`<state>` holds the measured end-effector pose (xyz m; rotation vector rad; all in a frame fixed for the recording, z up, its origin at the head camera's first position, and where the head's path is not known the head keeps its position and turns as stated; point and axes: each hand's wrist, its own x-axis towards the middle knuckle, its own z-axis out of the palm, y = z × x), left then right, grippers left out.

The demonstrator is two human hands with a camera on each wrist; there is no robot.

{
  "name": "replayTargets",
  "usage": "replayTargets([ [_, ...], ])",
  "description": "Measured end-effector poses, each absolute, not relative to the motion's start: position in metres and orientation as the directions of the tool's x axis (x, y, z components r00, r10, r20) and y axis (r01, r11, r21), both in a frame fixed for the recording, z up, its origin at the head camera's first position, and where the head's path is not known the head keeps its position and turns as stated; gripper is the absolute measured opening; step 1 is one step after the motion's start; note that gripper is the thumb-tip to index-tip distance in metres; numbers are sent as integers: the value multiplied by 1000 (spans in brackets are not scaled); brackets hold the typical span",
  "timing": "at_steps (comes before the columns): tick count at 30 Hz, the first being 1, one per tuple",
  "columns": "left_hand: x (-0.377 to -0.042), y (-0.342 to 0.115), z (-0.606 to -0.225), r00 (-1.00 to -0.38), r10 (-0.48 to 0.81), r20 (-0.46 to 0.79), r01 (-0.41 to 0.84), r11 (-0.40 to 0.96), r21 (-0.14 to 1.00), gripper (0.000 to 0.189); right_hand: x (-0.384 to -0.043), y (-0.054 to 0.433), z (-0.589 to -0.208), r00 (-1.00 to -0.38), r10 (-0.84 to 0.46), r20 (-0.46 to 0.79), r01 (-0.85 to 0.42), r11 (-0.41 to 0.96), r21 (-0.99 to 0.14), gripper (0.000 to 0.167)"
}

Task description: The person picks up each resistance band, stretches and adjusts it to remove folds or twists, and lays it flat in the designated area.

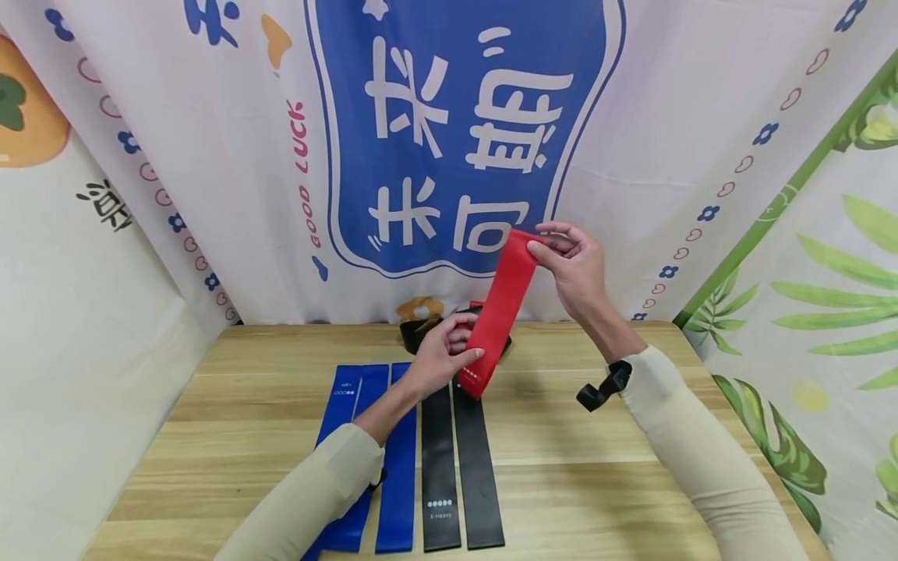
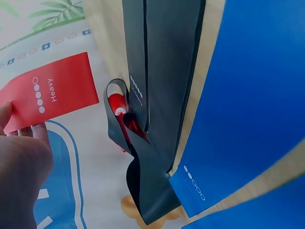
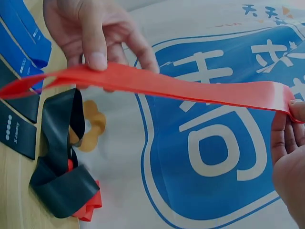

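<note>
Flat red rubbery band point(image 1: 501, 300) is kinda slanted: right grip point(image 1: 577, 269) pinches the top, left grip point(image 1: 440, 354) lower. Flat blue strips point(image 1: 397, 491) and flat black strips point(image 1: 440, 452) lie below, beige left sleeve point(image 1: 316, 483) blocking some blue.

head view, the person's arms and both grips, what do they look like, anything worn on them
The left sleeve and right sleeve are long and plain cream. A black strap juts out at the right cuff; a bit of black shows at the left. The left grip and right grip are ungloved.

Soft, even light casts faint shadows across the table point(image 1: 575, 467).
</note>
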<state>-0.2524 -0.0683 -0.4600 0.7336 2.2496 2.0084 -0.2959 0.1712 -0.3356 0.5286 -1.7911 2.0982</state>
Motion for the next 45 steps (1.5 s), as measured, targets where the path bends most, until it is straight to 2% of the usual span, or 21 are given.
replayTargets([
  [6, -243, -71, -459, -866, 389, 316, 360, 45, 932, 64, -301, 179, -340, -876, 20, 482, -478, -167, -862, 29],
  [12, -229, -72, -459, -865, 449, 223, 288, 81, 954, 44, -305, 185, -347, -879, 0, 477, -471, -155, -868, 24],
  [16, -221, -72, -460, -862, 489, 132, 227, 139, 964, 37, -308, 188, -354, -894, -22, 447, -443, -91, -892, 21],
  [22, -209, -69, -458, -829, 549, 109, 231, 159, 960, 35, -309, 192, -365, -924, -74, 375, -379, 61, -923, 27],
  [30, -192, -58, -467, -806, 591, 1, 105, 142, 984, 34, -311, 195, -383, -943, -148, 299, -316, 108, -943, 28],
  [40, -173, -42, -477, -780, 617, -110, -38, 128, 991, 30, -311, 194, -412, -971, -177, 159, -195, 214, -957, 26],
  [45, -163, -36, -481, -741, 653, -159, -121, 104, 987, 32, -309, 196, -431, -974, -201, 100, -144, 221, -965, 24],
])
